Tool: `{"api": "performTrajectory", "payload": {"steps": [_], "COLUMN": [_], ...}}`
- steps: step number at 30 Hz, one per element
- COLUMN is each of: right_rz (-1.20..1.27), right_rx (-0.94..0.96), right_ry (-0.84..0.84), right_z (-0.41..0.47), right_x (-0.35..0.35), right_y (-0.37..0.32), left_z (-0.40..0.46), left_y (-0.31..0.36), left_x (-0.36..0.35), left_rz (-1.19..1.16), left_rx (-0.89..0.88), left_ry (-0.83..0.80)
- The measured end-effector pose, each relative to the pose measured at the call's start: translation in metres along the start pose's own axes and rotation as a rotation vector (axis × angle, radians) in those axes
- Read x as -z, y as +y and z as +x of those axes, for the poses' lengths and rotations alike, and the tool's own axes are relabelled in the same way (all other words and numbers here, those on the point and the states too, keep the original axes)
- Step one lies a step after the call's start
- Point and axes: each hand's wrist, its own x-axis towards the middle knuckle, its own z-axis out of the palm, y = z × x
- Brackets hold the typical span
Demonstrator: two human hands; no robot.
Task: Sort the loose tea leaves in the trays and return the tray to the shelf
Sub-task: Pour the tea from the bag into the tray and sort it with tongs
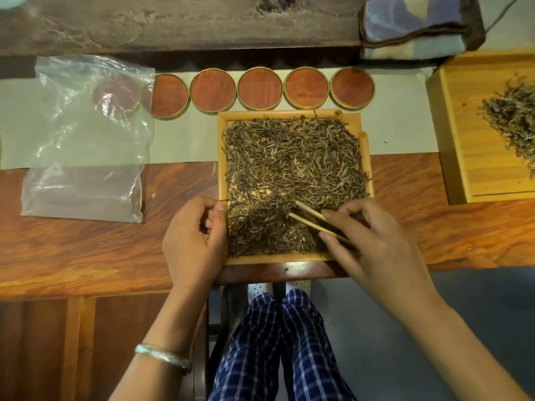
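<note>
A square bamboo tray (292,258) lies in front of me on the wooden table, filled edge to edge with dark loose tea leaves (292,169). My right hand (373,247) is over the tray's near right corner and grips bamboo tweezers (307,216), whose tips rest slightly apart in the leaves. At the tray's near left edge, my left hand (194,238) is curled loosely, thumb against the rim; whether it pinches any leaves is hidden. A second bamboo tray (463,157) with a smaller pile of tea leaves (512,117) sits at the far right.
A clear plastic bag (86,134) lies at the left on a pale green mat (185,140). Several round wooden coasters (260,88) line up behind the tray. A folded cloth (417,27) sits at the back right. The table's near edge runs under my wrists.
</note>
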Motion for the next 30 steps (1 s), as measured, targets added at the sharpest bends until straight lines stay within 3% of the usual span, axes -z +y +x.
{"api": "performTrajectory", "payload": {"steps": [6, 15, 30], "right_rz": [-0.034, -0.068, -0.078], "right_rx": [0.018, -0.133, -0.139], "right_ry": [-0.032, 0.09, 0.084], "right_z": [0.009, 0.013, 0.031], "right_x": [-0.013, -0.001, -0.009], "right_y": [-0.016, 0.005, 0.008], "left_z": [0.001, 0.002, 0.001], "left_y": [0.001, -0.002, -0.002], "left_x": [-0.001, -0.002, -0.002], "left_rz": [0.011, 0.045, 0.018], "left_rx": [0.024, 0.016, -0.019], "left_ry": [0.002, 0.003, 0.013]}}
